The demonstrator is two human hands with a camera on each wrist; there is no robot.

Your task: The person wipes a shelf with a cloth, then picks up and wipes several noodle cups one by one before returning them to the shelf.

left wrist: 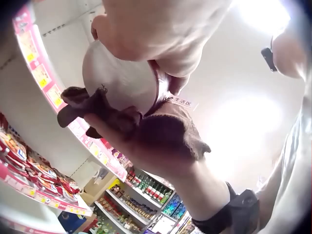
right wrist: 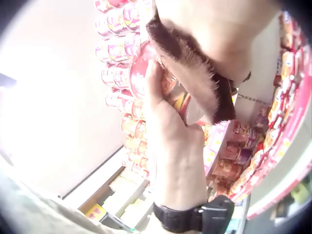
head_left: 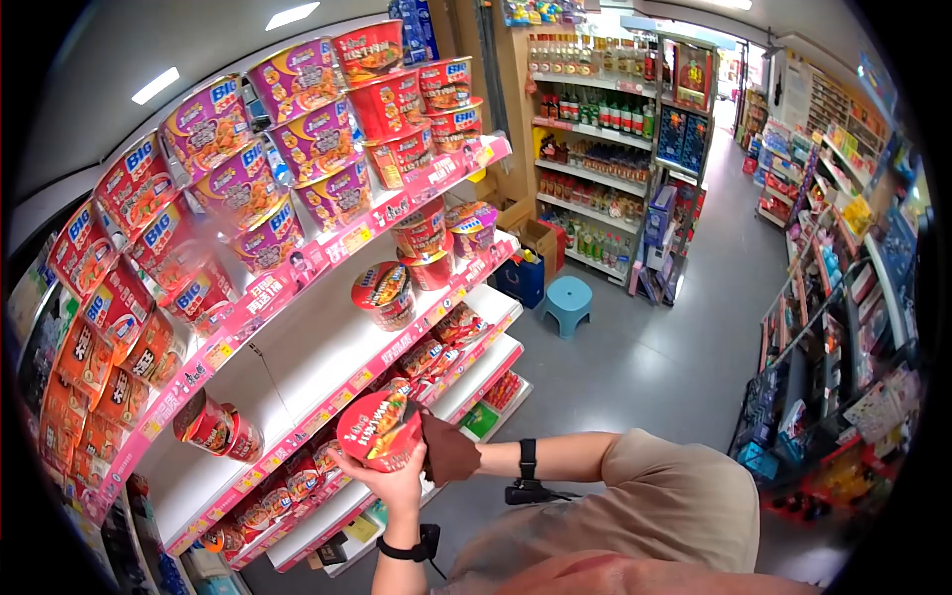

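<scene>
A red instant noodle cup (head_left: 375,428) is held in front of the shelves, its printed lid tipped toward the head camera. My left hand (head_left: 392,484) grips the cup from its near side, fingers underneath and thumb along the wall. The left wrist view shows the cup's pale base (left wrist: 117,80). A brown cloth (head_left: 452,452) covers most of my right hand (right wrist: 212,34) in the head view. That hand holds the cloth against the cup's right side, and in the left wrist view the cloth (left wrist: 168,129) wraps around its fingers.
Stacked noodle cups (head_left: 312,134) crowd the top shelf. On the white middle shelf (head_left: 297,367) stand a single cup (head_left: 383,296) and a few others at both ends. Noodle packs fill the lower shelves. A blue stool (head_left: 568,305) stands on the grey floor near the bottle rack (head_left: 593,149).
</scene>
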